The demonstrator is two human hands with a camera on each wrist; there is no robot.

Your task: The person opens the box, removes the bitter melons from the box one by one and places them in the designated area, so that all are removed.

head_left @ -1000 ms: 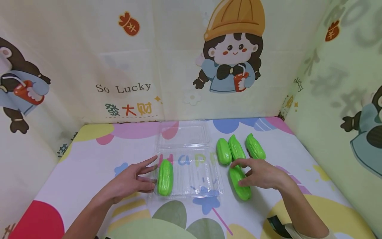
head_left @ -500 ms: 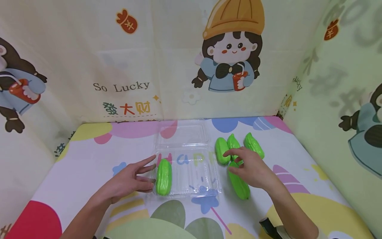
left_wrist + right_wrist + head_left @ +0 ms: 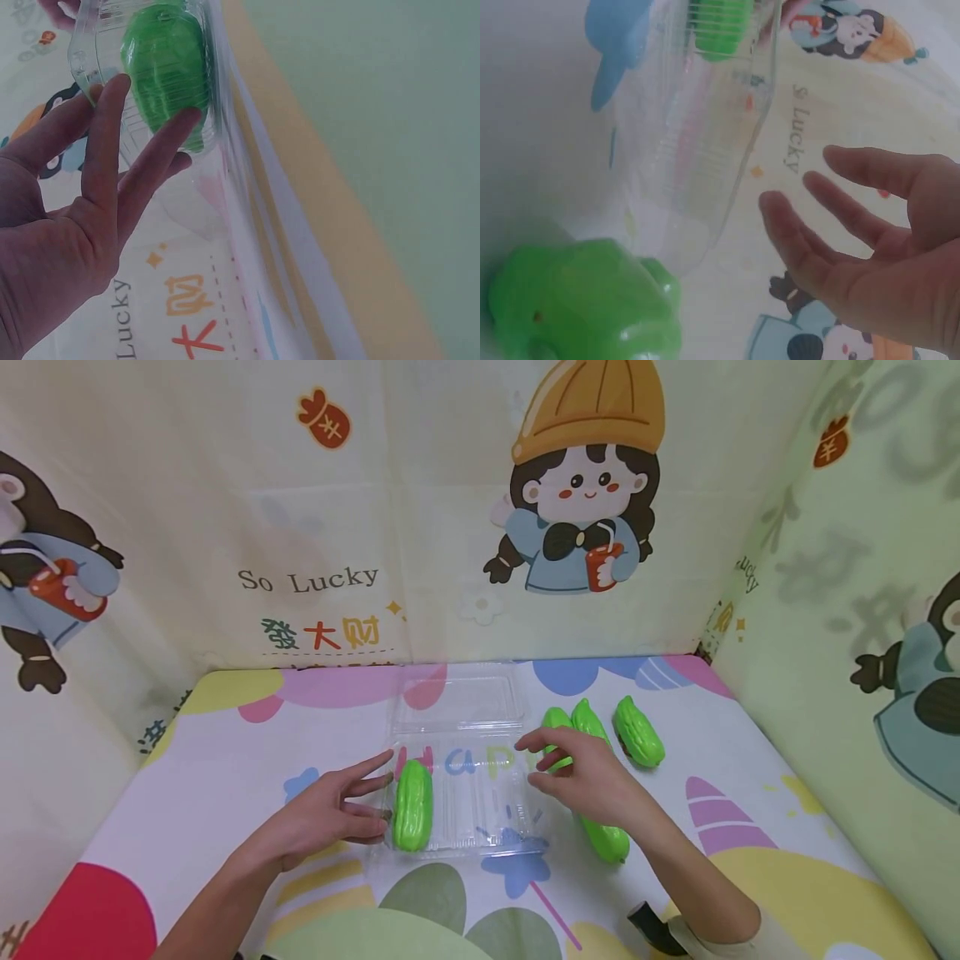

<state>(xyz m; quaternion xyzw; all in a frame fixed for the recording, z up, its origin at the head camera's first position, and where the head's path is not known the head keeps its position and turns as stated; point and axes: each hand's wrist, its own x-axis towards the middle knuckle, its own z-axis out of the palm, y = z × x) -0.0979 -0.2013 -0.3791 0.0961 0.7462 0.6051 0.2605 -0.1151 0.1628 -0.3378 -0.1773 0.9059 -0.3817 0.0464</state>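
A clear plastic box [image 3: 480, 818] lies on the table with its lid [image 3: 457, 702] folded back. Along its left side sits one green toy bitter melon [image 3: 413, 806], which shows through the clear wall in the left wrist view. My left hand [image 3: 322, 814] rests its spread fingertips against the box's left wall. Over the box's right edge hovers my right hand [image 3: 588, 781], fingers loosely bent and holding nothing. It partly covers two bitter melons, one at the back [image 3: 557, 718] and one in front [image 3: 609, 843]. A third, slimmer bitter melon [image 3: 588, 716] stands beside the back one.
Another bitter melon [image 3: 639, 732] lies apart at the far right. A patterned cloth [image 3: 247, 777] covers the table. Printed curtains [image 3: 435, 527] enclose it at the back and both sides.
My right hand has moved left, from over the front bitter melon to the box's right edge, with nothing in it. The left hand has stayed against the box.
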